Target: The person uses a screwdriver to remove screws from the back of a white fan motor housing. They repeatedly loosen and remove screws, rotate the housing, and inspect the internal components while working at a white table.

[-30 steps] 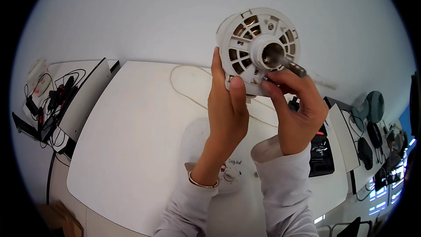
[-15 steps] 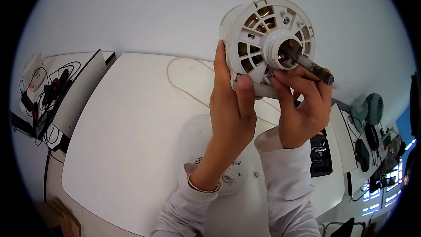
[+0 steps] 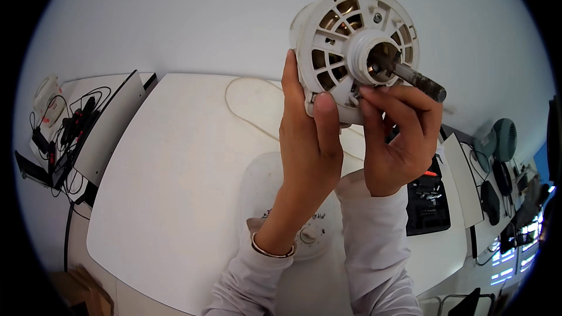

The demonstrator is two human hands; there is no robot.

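A white plastic fan motor housing [image 3: 316, 44], with slotted vents, copper-coloured windings inside, a threaded collar and a protruding metal shaft [image 3: 421, 82], is held up high. My left hand [image 3: 307, 152] grips it from the lower left, fingers along its side and thumb at its rim. My right hand [image 3: 401, 140] is closed at the housing's lower front, thumb and index tip pinched by a small tab below the collar; what they hold is too small to make out. Beneath my hands lies a white fan base [image 3: 260, 178] with a dial, partly hidden by my left arm.
A white table [image 3: 146, 187] carries a looping cord [image 3: 234, 111] and a black toolbox [image 3: 427, 222] at right. A side table at left holds tangled cables and black devices [image 3: 76, 123]. Further right stand a grey-green fan [image 3: 503, 137] and other equipment. A white wall rises behind.
The motor housing has risen and moved rightward since a second ago, then slightly up in the last half second. Both hands have gone with it, keeping their grips.
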